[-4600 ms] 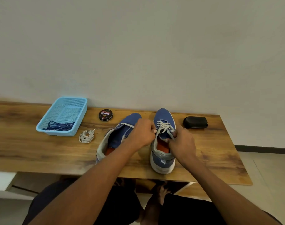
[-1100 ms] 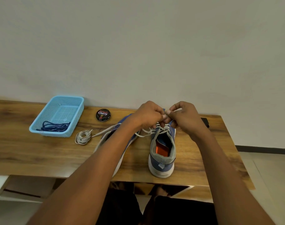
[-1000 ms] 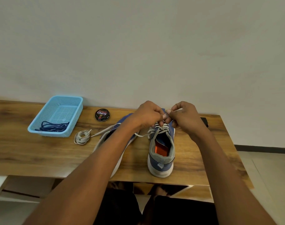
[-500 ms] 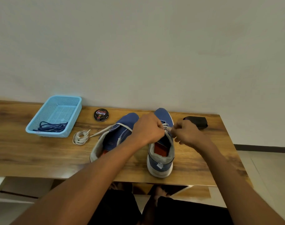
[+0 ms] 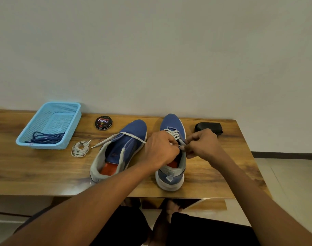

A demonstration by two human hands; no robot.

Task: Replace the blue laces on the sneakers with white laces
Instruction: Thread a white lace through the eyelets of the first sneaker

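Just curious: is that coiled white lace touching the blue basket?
Apart. The head view shows bare wood between the coiled white lace and the blue basket.

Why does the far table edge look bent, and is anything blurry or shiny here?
Head view: the wide-angle lens bows the table edge. Light is soft and even, with faint shadows under the right sneaker. The wood shows a mild sheen near its front edge. The left hand and right hand on the white lace are slightly soft; the polish tin label reads clearly.
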